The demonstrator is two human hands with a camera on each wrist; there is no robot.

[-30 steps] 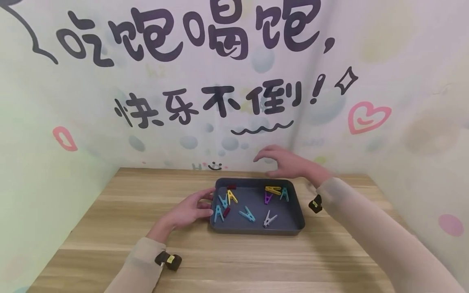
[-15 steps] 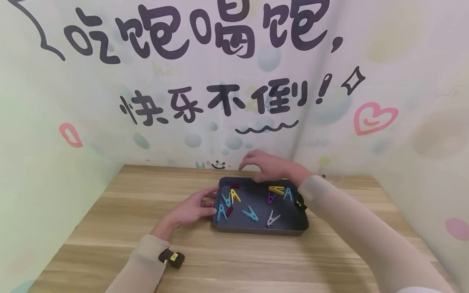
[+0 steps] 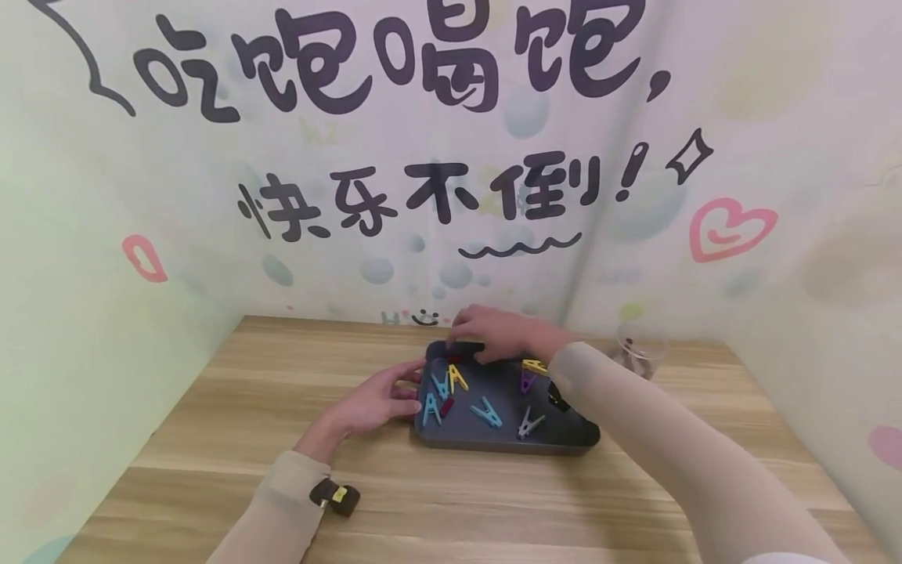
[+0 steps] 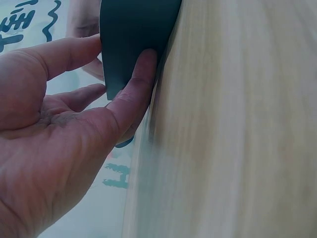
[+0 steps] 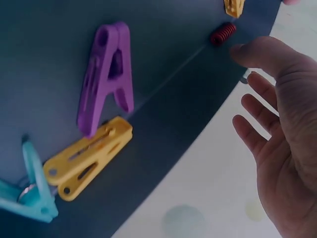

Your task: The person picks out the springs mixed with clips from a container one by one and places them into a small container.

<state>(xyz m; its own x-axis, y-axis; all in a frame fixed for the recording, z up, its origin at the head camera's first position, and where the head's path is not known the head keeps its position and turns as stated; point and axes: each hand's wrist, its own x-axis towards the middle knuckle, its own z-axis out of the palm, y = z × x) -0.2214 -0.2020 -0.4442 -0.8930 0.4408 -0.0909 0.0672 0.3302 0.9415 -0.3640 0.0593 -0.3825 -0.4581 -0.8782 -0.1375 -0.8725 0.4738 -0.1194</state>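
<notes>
A dark grey tray holds several clothespins: light blue, yellow, purple and grey. A dark red coil spring lies by the far wall, and a second dark red piece near the left wall. My left hand touches the tray's left wall from outside, its fingers resting against it. Over the far rim reaches my right hand, thumb apart from the fingers and close to the spring, holding nothing. My right forearm hides the tray's right end.
A clear plastic cup stands behind the right forearm. The wooden table ends at a white printed cloth wall just beyond the tray. Similar cloth rises at both sides.
My right hand has moved left and down, from beyond the tray's far right to its far left rim. The left hand stays at the tray's left wall. The head view has shifted slightly.
</notes>
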